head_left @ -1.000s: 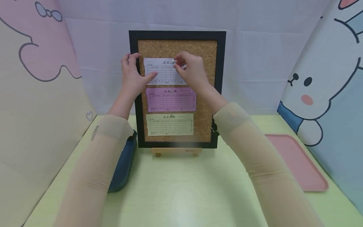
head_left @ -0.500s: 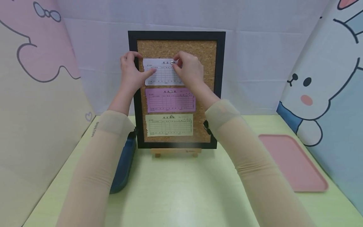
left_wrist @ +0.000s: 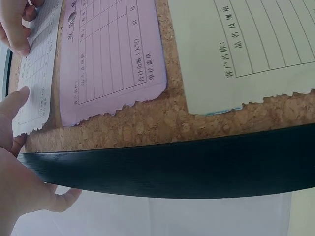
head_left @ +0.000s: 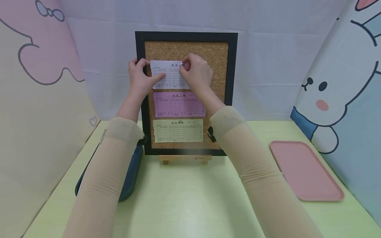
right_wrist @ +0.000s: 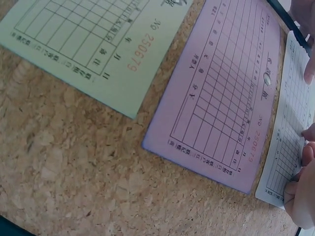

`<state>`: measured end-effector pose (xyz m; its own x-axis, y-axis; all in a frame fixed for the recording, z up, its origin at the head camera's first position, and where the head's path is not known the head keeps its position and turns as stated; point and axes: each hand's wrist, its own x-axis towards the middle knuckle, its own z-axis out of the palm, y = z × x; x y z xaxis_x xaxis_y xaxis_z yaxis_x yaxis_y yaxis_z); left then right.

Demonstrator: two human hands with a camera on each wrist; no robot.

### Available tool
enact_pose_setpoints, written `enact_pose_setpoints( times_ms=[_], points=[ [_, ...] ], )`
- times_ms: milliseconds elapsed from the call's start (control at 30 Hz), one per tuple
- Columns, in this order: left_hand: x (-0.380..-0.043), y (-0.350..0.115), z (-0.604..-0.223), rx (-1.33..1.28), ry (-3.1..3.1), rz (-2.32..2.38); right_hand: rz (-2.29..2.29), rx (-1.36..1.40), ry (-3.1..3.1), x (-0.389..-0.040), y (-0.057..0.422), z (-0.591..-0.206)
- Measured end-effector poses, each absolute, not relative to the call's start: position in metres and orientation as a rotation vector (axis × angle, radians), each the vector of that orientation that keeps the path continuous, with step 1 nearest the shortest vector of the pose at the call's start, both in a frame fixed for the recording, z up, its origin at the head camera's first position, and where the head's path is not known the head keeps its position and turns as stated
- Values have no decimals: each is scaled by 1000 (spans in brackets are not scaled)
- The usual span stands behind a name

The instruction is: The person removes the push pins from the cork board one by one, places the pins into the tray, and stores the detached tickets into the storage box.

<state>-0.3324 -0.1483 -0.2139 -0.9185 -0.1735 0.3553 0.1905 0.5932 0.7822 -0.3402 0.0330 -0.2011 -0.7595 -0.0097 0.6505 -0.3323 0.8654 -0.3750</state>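
Observation:
A framed cork board stands upright, with a white receipt slip at the top of a column of three slips. My left hand is spread at the board's left edge, its thumb pressing flat on the white slip and its index fingertip at the slip's side. Beyond the black frame hang its other fingers, in the left wrist view. My right hand pinches a silver thumbtack at the white slip's top middle and covers the slip's right part. Below are a purple slip and a pale green slip, each with a silver tack.
A small wooden easel supports the board on the pale table. To the left, a dark blue tray lies partly under my left sleeve. A pink tray lies at the right. Cartoon-printed walls enclose both sides.
My right forearm has swung inward to the left while its fingers stay at the thumbtack. The left hand keeps its place with a small shift. More of both trays shows now.

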Motion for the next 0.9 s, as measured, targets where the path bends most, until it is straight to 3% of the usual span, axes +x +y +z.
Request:
enact_pose_setpoints(
  times_ms=[900],
  points=[
    [-338, -147, -220, -35, -2284, -1295, 505, 150, -2264, -339, 16, -210]
  ],
)
